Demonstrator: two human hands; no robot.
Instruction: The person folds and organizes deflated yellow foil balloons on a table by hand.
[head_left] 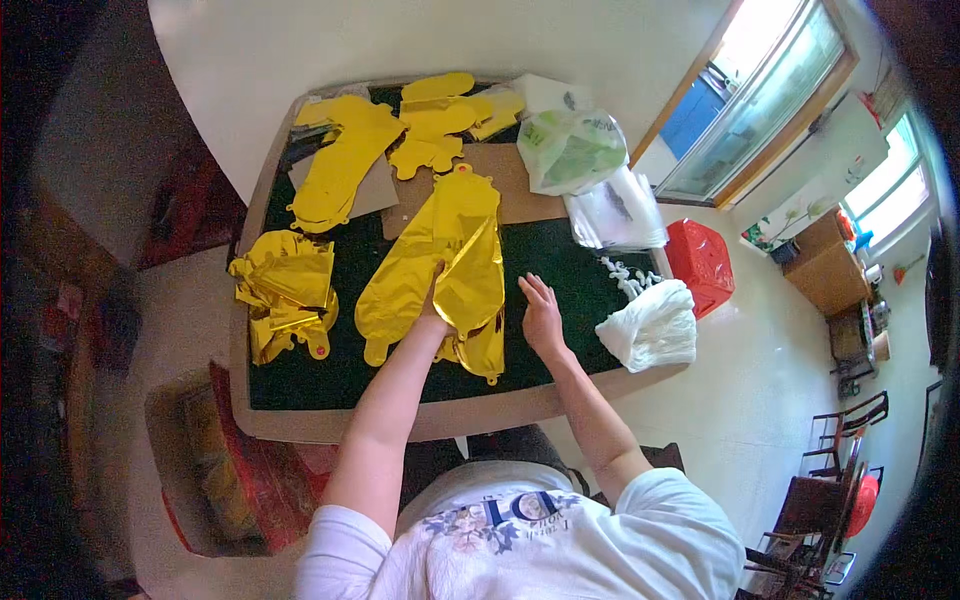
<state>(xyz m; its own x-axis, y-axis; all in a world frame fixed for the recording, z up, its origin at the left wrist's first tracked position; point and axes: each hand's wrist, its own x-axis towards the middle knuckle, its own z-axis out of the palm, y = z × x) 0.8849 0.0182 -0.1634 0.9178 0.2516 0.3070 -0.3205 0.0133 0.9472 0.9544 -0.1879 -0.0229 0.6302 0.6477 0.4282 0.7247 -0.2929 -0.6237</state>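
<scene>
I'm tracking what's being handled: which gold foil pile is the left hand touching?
The central gold foil pile, folded partly over the left hand; the back piles and left-edge pile lie untouched.

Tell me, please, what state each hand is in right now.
Left hand: partly hidden by folded gold foil; open or closed cannot be told.
Right hand: open, holding nothing.

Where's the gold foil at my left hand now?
That foil is near the middle of the table in the head view, left of your right hand, its far end over the brown cardboard.
</scene>
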